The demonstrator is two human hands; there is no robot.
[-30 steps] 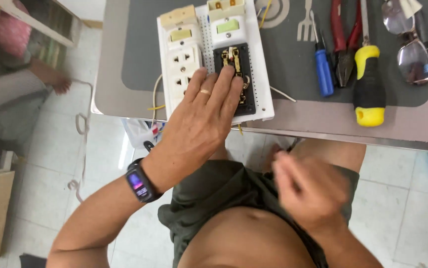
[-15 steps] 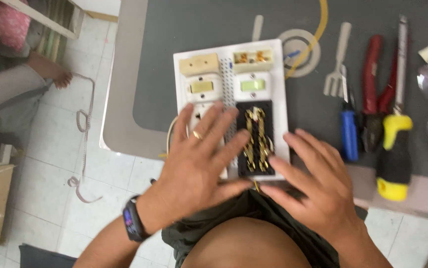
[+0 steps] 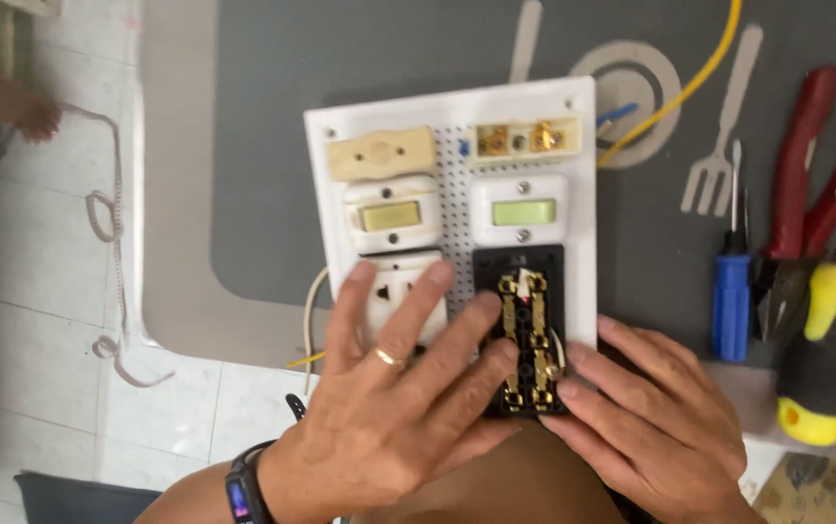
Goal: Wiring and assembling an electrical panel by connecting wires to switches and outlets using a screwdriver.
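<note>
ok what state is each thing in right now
black socket: cover off, brass contacts and wires bare
white socket: cover on, partly under left hand
green switch: cover on
left hand: flat on the board, fingers spread
right hand: fingertips at the black socket's edge
pliers: lying shut
blue screwdriver: lying untouched

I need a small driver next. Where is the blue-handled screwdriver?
In the head view, the blue-handled screwdriver lies on the grey mat, right of the white board and just left of the red pliers.
</note>
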